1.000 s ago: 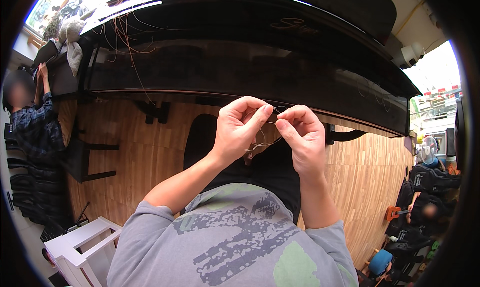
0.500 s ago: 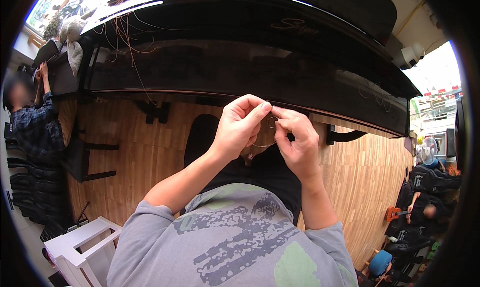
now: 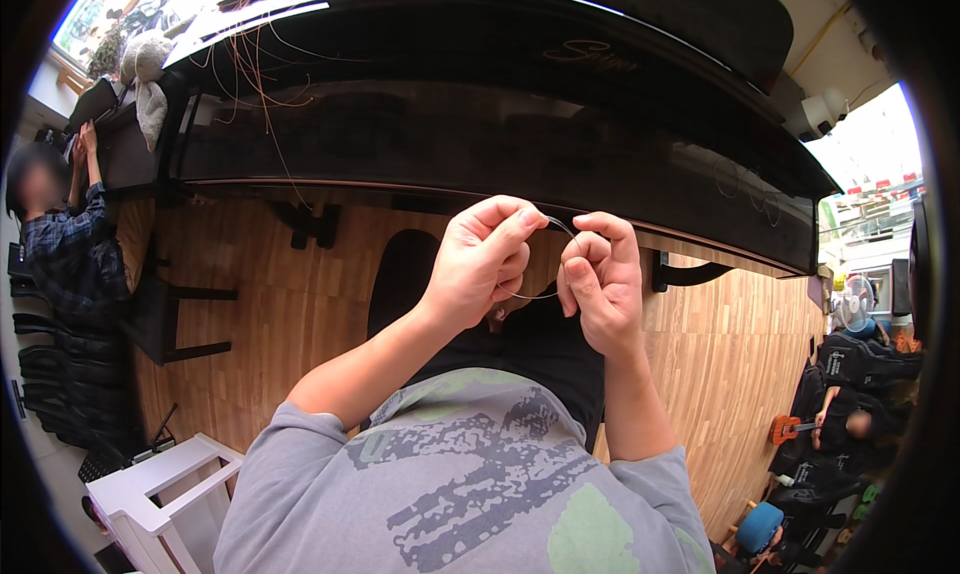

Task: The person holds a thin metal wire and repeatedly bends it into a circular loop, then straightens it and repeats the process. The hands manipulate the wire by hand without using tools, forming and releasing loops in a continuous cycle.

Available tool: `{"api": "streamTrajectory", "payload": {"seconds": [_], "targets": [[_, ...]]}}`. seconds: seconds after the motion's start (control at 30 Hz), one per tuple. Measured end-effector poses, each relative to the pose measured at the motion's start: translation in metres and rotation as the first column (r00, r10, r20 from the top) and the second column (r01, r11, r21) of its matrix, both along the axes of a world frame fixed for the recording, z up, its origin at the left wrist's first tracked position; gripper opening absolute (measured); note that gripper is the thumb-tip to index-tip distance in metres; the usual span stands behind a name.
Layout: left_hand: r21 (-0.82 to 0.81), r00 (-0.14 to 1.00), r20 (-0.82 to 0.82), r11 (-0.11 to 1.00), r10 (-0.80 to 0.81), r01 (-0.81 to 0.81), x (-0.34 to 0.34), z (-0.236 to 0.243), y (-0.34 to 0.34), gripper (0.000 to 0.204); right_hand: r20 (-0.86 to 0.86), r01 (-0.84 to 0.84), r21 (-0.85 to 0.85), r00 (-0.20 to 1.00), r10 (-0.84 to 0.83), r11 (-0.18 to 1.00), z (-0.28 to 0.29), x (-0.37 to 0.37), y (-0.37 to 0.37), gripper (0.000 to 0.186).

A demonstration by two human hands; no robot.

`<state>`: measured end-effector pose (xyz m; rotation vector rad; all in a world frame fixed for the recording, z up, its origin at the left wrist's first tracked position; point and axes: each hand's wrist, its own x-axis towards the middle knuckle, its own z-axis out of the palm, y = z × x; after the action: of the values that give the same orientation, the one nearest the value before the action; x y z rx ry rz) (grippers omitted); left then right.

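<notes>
A thin wire string (image 3: 532,297) bends in a loop between my two hands, in front of the piano's lower edge. My left hand (image 3: 485,259) pinches it between thumb and index fingertip, the other fingers curled in. From that pinch the upper part of the loop arcs across to my right hand (image 3: 605,284). There the fingers are bent around the wire, with the index finger raised and the thumb upright. Part of the loop is hidden behind my right fingers. Below, the wire curves back toward my left palm.
A black upright piano (image 3: 400,139) spans the space ahead. Loose copper-coloured strings (image 3: 262,89) hang over its left part, thin coiled strings (image 3: 745,189) over its right. A co-worker (image 3: 65,224) sits at far left. A white stand (image 3: 165,494) is at lower left, a ukulele (image 3: 785,429) at right.
My right hand has moved slightly right, away from my left fingertips. Its index finger has lifted, and the wire's upper arc now shows between the hands. My left hand stays almost in place.
</notes>
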<state>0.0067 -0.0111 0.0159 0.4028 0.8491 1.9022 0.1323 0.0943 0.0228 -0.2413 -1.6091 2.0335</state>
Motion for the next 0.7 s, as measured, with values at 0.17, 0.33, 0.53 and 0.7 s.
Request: {"api": "streamTrajectory", "payload": {"seconds": [0.17,0.33,0.53,0.7], "targets": [[0.058,0.998,0.059,0.998,-0.037,0.034,-0.001,-0.001,-0.002,0.016,-0.010,-0.189,-0.010,0.982,0.189,0.982,-0.007,0.005,0.015,0.028],[-0.009,0.995,-0.088,0.999,-0.054,0.053,-0.007,-0.004,-0.004,0.015,0.167,-0.082,0.203,0.985,0.048,0.976,0.006,0.009,0.030,0.016],[-0.030,0.769,-0.638,0.996,0.047,-0.086,-0.007,-0.004,-0.005,0.015,0.237,-0.005,0.580,0.958,-0.163,0.815,0.017,0.009,0.039,0.008],[-0.219,0.582,-0.808,0.964,-0.095,-0.148,-0.005,0.009,-0.007,0.017,0.276,-0.005,0.731,0.917,-0.289,0.682,0.031,0.003,0.023,0.008]]}}
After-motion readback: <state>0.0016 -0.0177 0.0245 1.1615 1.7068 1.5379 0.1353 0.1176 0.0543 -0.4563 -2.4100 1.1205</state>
